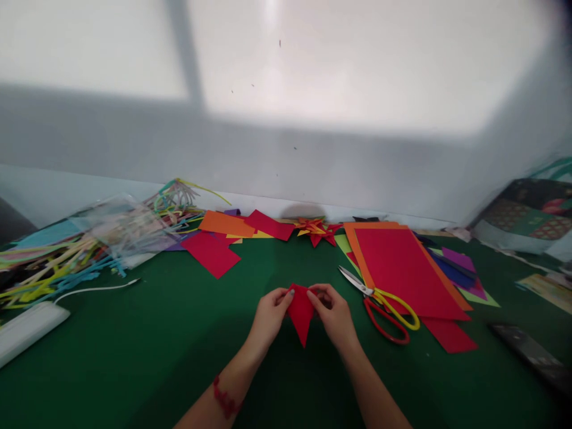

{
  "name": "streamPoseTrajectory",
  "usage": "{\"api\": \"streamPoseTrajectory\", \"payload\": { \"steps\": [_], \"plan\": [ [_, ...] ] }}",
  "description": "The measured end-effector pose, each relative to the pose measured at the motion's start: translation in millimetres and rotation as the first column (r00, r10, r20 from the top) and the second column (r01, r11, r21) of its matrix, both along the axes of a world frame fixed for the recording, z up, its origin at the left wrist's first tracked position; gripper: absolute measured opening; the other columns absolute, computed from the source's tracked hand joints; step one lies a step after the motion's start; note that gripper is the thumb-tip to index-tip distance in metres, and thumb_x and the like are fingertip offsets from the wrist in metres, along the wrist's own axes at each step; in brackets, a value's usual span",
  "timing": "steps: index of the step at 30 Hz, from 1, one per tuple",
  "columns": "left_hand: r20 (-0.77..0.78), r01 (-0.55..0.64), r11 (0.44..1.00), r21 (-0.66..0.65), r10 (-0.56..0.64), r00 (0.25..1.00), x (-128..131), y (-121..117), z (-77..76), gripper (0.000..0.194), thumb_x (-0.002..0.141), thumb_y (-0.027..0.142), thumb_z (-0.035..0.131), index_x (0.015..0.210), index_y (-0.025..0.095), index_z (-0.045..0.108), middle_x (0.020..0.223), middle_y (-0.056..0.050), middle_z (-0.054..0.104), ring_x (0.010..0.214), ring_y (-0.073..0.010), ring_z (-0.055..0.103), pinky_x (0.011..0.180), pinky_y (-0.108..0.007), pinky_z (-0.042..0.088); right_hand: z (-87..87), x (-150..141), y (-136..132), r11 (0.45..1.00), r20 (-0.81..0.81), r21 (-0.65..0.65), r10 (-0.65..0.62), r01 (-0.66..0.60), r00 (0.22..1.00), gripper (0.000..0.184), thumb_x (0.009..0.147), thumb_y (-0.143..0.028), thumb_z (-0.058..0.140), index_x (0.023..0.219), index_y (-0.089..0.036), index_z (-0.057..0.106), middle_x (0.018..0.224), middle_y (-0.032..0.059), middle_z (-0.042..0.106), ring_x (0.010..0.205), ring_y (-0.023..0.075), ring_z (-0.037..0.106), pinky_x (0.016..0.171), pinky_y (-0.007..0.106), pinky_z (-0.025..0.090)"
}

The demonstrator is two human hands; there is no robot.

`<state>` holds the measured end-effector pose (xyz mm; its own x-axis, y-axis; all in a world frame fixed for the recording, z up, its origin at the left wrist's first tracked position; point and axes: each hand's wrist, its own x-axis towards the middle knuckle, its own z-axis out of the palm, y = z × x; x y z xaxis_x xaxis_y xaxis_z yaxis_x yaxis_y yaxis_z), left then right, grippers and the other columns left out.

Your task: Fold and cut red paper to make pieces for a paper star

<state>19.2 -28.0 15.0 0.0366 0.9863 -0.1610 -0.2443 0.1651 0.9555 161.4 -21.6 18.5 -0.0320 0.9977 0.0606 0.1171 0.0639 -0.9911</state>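
A piece of folded red paper [301,313], kite-shaped with its point toward me, is held between both hands above the green table. My left hand [270,313] pinches its upper left edge between thumb and fingers. On the upper right corner, my right hand [334,313] grips in the same way. To the right of my right hand lies a pair of scissors [388,310] with one yellow and one red handle loop, blades slightly apart and pointing away to the left. Part of the scissors rests on a stack of red paper sheets [404,268].
Folded red and orange paper stars [317,229] sit at the back by the wall. Loose red paper [212,253] and orange paper [227,224] lie left of them. Colourful strips [58,262] heap at far left, near a white power strip [31,328]. A dark phone-like object [531,354] is at right.
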Motion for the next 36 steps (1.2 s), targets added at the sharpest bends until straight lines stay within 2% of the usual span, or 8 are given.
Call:
{"api": "streamPoseTrajectory", "payload": {
  "steps": [5,10,16,19,24,28,31,36],
  "plan": [
    [-0.011,-0.038,0.999,-0.035,0.038,0.999,0,-1,0.0,0.022,0.069,0.035,0.060,0.068,0.014,0.057,0.055,0.000,0.061,0.052,-0.0122,0.056,0.052,-0.022,0.041,0.1,-2,-1,1.000,0.032,0.023,-0.009,0.008,0.999,0.027,0.072,-0.043,0.055,0.084,-0.019,0.057,0.058,-0.0021,0.053,0.052,0.0127,0.049,0.047,0.022,0.038],
    [-0.050,-0.070,0.996,-0.051,0.068,0.996,1,-1,-7.3,0.024,0.066,0.037,0.062,0.066,0.014,0.056,0.056,0.000,0.061,0.051,-0.0128,0.056,0.052,-0.023,0.041,-0.2,-2,-1,1.000,0.052,0.022,-0.009,0.008,0.999,0.027,0.073,-0.043,0.054,0.084,-0.019,0.056,0.056,-0.0026,0.050,0.051,0.0128,0.047,0.047,0.022,0.037],
    [0.023,-0.091,0.989,-0.115,0.095,0.995,2,0,-10.4,0.029,0.057,0.038,0.069,0.060,0.014,0.052,0.052,0.001,0.060,0.049,-0.0117,0.056,0.052,-0.022,0.041,-0.3,-2,-1,0.999,0.083,0.035,-0.016,0.013,0.996,0.025,0.072,-0.042,0.055,0.083,-0.019,0.056,0.054,-0.0036,0.047,0.050,0.0118,0.045,0.046,0.021,0.034],
    [0.050,-0.048,0.990,-0.132,0.055,0.997,1,1,-6.3,0.030,0.057,0.039,0.069,0.064,0.014,0.054,0.056,-0.001,0.062,0.054,-0.0140,0.059,0.056,-0.025,0.044,-0.3,0,0,0.999,0.066,0.026,-0.023,0.021,0.998,0.027,0.071,-0.044,0.055,0.081,-0.019,0.055,0.054,-0.0035,0.049,0.049,0.0121,0.046,0.046,0.021,0.035],
    [0.076,0.076,0.993,-0.090,-0.069,0.995,0,1,0.0,0.034,0.069,0.047,0.056,0.073,0.013,0.060,0.068,-0.004,0.065,0.064,-0.0178,0.062,0.065,-0.030,0.047,-0.9,4,5,1.000,0.008,-0.007,-0.010,0.010,1.000,0.026,0.071,-0.044,0.056,0.080,-0.019,0.055,0.055,-0.0029,0.053,0.053,0.0134,0.050,0.049,0.022,0.037],
    [0.104,0.140,0.986,-0.088,-0.131,0.986,-2,0,-0.4,0.035,0.072,0.046,0.054,0.081,0.014,0.062,0.073,-0.006,0.066,0.068,-0.0180,0.062,0.069,-0.032,0.047,-2.5,6,9,0.998,-0.062,-0.058,0.017,-0.021,0.998,0.028,0.070,-0.044,0.058,0.081,-0.019,0.054,0.057,-0.0020,0.054,0.054,0.0140,0.051,0.049,0.023,0.038],
    [0.072,0.139,0.985,-0.100,-0.132,0.989,-2,0,-0.5,0.035,0.070,0.045,0.056,0.083,0.013,0.063,0.075,-0.007,0.066,0.069,-0.0185,0.062,0.068,-0.031,0.048,-2.5,7,8,0.998,-0.055,-0.054,0.022,-0.025,0.998,0.029,0.069,-0.044,0.058,0.080,-0.018,0.055,0.056,-0.0019,0.053,0.053,0.0142,0.051,0.048,0.023,0.038],
    [0.049,0.118,0.988,-0.101,-0.113,0.992,-2,-1,3.1,0.030,0.068,0.038,0.061,0.085,0.013,0.062,0.076,-0.007,0.066,0.072,-0.0193,0.062,0.067,-0.031,0.049,1.5,8,4,1.000,0.047,-0.013,0.013,-0.012,0.999,0.026,0.072,-0.043,0.056,0.082,-0.019,0.055,0.059,-0.0009,0.055,0.056,0.0148,0.051,0.050,0.023,0.038]
  ]
}}
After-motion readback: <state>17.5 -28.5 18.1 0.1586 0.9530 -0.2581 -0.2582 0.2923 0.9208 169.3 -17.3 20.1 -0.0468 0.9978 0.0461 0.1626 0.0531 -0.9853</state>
